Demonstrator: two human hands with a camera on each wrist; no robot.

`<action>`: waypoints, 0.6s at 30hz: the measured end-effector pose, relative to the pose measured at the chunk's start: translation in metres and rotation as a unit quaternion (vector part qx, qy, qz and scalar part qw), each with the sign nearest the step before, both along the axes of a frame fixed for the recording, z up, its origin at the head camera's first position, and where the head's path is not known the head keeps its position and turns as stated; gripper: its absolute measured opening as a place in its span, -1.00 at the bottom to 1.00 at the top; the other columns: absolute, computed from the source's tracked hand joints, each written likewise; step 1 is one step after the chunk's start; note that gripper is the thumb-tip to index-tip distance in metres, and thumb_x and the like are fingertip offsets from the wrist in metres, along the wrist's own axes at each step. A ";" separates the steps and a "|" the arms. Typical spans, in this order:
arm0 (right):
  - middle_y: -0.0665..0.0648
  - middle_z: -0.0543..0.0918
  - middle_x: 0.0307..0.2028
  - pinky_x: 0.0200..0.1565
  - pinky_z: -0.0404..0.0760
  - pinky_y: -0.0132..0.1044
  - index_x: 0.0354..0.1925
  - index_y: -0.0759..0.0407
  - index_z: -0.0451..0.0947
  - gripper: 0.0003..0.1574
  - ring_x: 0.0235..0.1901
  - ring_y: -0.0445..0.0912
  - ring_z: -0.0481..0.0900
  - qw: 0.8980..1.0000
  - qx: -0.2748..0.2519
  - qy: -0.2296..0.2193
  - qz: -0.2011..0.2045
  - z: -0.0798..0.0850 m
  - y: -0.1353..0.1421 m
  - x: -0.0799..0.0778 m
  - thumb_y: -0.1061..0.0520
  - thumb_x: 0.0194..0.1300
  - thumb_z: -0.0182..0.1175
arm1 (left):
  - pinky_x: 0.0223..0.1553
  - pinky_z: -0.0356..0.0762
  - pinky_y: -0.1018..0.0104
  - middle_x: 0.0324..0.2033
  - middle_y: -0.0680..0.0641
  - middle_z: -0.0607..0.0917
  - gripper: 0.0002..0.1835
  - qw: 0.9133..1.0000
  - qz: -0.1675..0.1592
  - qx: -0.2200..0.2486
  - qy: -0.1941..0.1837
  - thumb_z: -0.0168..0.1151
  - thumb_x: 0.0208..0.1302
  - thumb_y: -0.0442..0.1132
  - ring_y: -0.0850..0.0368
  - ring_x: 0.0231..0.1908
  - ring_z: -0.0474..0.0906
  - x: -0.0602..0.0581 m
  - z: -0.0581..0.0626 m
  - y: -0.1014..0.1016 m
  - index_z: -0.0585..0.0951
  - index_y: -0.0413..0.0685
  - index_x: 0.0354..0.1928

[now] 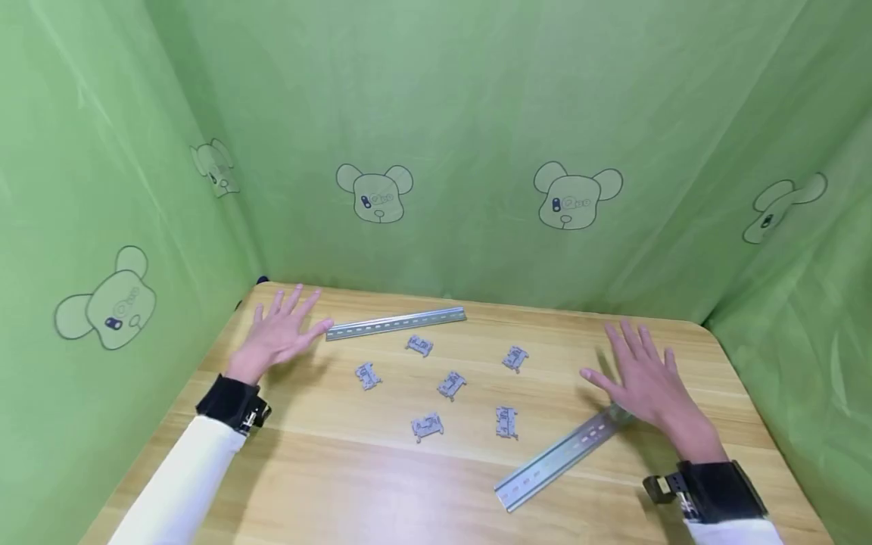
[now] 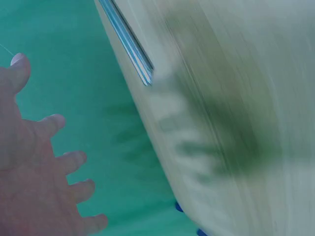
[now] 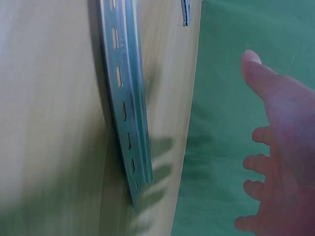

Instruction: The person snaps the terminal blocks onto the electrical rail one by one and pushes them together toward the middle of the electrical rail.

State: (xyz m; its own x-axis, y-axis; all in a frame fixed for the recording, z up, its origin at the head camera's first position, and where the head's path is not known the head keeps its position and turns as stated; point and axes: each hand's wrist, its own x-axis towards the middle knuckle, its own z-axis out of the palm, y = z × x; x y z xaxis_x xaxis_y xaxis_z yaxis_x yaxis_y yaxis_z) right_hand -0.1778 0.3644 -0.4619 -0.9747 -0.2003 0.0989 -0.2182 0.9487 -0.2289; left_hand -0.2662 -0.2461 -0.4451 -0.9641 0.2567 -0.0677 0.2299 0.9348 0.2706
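My left hand (image 1: 278, 337) hovers over the table's left side, fingers spread and holding nothing. Its thumb overlaps the left end of a slotted metal DIN rail (image 1: 398, 323) that lies along the back. My right hand (image 1: 647, 386), also spread and holding nothing, is over the right side. Below it, a second slotted DIN rail (image 1: 559, 458) slants across the table, its far end partly hidden by the hand in the head view. Several small grey terminal blocks lie flat between the hands, among them one in the middle (image 1: 452, 384) and one near the right rail (image 1: 506, 422).
A light wood-grain table (image 1: 327, 484) carries everything. Green curtains (image 1: 470, 91) with printed bear heads hang behind it and along both sides. Each wrist wears a black strap with a small camera, the left strap (image 1: 232, 403) and the right strap (image 1: 722, 490).
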 end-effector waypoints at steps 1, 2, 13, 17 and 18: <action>0.40 -0.33 0.58 0.21 -0.30 0.69 0.63 0.19 -0.31 0.23 0.50 0.50 -0.30 1.000 0.001 0.002 0.001 0.001 -0.001 0.002 -0.40 0.46 0.06 | 0.35 -0.52 -0.52 0.59 -0.26 -0.25 -0.11 1.000 -0.003 -0.004 0.002 -0.28 0.50 0.43 -0.43 0.53 -0.37 0.002 0.001 0.003 -0.07 0.07 0.64; 0.41 -0.33 0.58 0.21 -0.30 0.69 0.63 0.19 -0.31 0.23 0.50 0.51 -0.29 1.000 0.001 0.002 0.002 0.001 -0.001 0.004 -0.40 0.45 0.07 | 0.36 -0.50 -0.52 0.59 -0.27 -0.24 -0.12 1.000 -0.005 -0.009 0.005 -0.29 0.50 0.42 -0.44 0.53 -0.35 0.004 0.003 0.007 -0.06 0.08 0.64; 0.38 -0.24 0.59 0.28 -0.32 0.63 0.64 0.16 -0.18 0.18 0.51 0.48 -0.27 0.999 -0.012 0.004 0.032 0.003 -0.007 0.038 -0.35 0.44 0.14 | 0.44 -0.38 -0.41 0.62 -0.17 -0.14 -0.13 0.994 -0.075 -0.013 0.083 -0.26 0.46 0.47 -0.35 0.55 -0.24 0.042 0.013 0.075 -0.02 0.21 0.64; 0.34 -0.20 0.60 0.32 -0.30 0.58 0.63 0.13 -0.10 0.15 0.51 0.46 -0.20 0.998 -0.023 0.004 0.051 -0.001 -0.007 0.047 -0.34 0.42 0.17 | 0.47 -0.36 -0.35 0.61 -0.10 -0.17 -0.12 0.988 -0.111 -0.005 0.109 -0.24 0.44 0.48 -0.29 0.56 -0.23 0.063 0.015 0.110 0.00 0.24 0.64; 0.35 -0.17 0.60 0.32 -0.26 0.59 0.63 0.14 -0.07 0.14 0.51 0.46 -0.16 0.998 -0.024 0.005 0.056 -0.004 -0.007 0.049 -0.34 0.41 0.19 | 0.48 -0.36 -0.32 0.61 -0.08 -0.18 -0.12 0.986 -0.119 -0.002 0.114 -0.23 0.44 0.48 -0.27 0.57 -0.22 0.069 0.016 0.120 0.00 0.25 0.64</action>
